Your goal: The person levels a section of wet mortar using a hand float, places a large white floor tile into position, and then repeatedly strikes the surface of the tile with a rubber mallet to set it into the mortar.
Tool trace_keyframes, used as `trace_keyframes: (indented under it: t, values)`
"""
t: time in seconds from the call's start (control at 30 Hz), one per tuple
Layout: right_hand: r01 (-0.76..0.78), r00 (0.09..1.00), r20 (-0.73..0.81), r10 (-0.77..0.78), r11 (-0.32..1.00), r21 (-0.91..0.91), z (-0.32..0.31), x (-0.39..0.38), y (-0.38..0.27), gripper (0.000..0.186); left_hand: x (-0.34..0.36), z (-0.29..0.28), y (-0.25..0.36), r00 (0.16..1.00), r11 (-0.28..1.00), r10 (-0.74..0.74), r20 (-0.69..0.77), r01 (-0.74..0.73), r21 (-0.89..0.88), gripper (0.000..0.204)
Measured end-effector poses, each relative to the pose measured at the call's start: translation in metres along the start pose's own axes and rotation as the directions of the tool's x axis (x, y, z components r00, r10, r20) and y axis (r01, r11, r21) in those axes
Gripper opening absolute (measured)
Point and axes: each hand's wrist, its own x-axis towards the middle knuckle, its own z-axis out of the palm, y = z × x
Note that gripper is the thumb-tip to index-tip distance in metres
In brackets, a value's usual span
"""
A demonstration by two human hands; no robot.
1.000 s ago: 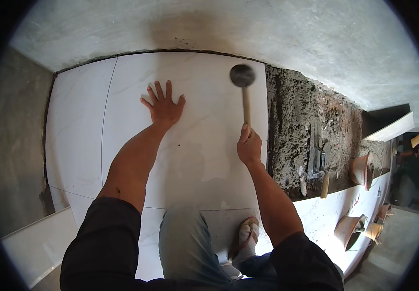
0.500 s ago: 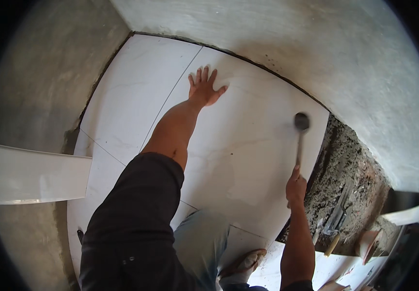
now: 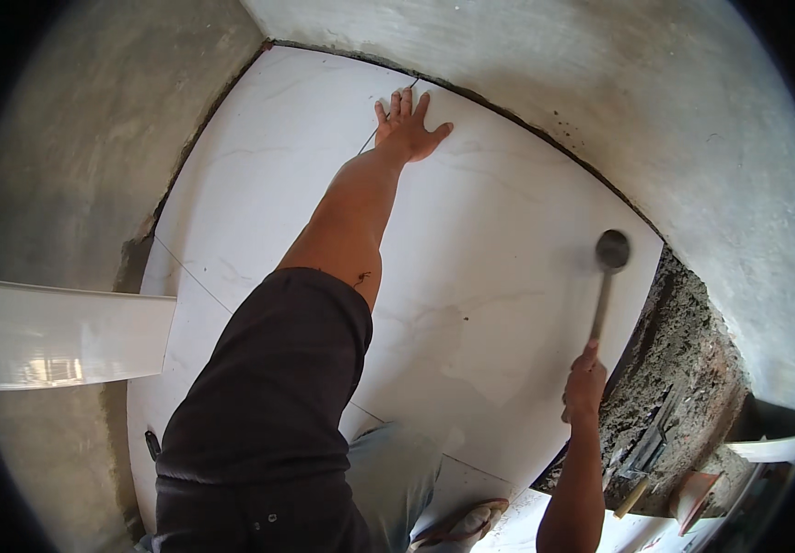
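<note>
My left hand [image 3: 409, 131] lies with fingers spread on a large white marble-look tile [image 3: 499, 212], across the seam near its back edge by the wall. My right hand [image 3: 584, 382] grips the wooden handle of a black-headed rubber mallet [image 3: 612, 251]. The mallet's head is slightly blurred over the tile's right part, near the edge beside the wet mortar [image 3: 669, 350]; whether it touches the tile I cannot tell.
Grey plastered walls [image 3: 93, 157] border the tiles. A white tile piece [image 3: 66, 336] juts out at the left. Trowels [image 3: 651, 433], a bucket [image 3: 694, 498] and another tile piece [image 3: 766, 449] sit at the lower right. My knee and sandalled foot [image 3: 471, 523] are below.
My left hand has moved forward across the tile toward the back wall and seam. The mallet has moved toward the tile's right edge. The view has turned and shifted toward the corner.
</note>
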Motion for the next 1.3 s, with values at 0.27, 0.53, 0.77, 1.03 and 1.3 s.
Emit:
trace_keyframes:
  t: [0.27,0.53,0.77,1.03,1.3]
  values:
    - [0.202,0.972,-0.123,-0.201,0.979,-0.006,0.009,-0.001,0.026,0.069,0.034,0.009,-0.018,0.993,0.995,0.099,-0.070,-0.099,0.004,0.084]
    - [0.091,0.990,-0.121,-0.075,0.988,0.125,0.006,-0.010,-0.019,0.070,0.019,0.024,-0.038,0.985,0.992,0.060,-0.164,-0.041,0.116,0.081]
    - [0.287,0.954,-0.058,-0.296,0.950,-0.122,-0.006,-0.066,0.040,0.067,-0.113,0.027,-0.075,0.990,0.986,0.028,-0.141,-0.004,0.167,0.082]
    - [0.006,0.998,0.070,-0.007,1.000,0.008,-0.004,-0.124,0.077,0.066,-0.302,0.009,-0.121,0.991,0.995,-0.076,-0.108,0.082,0.051,0.083]
    - [0.201,0.978,-0.050,-0.202,0.979,-0.018,-0.010,-0.158,0.117,0.069,-0.411,0.013,-0.119,0.942,0.942,-0.334,0.039,0.335,0.000,0.087]
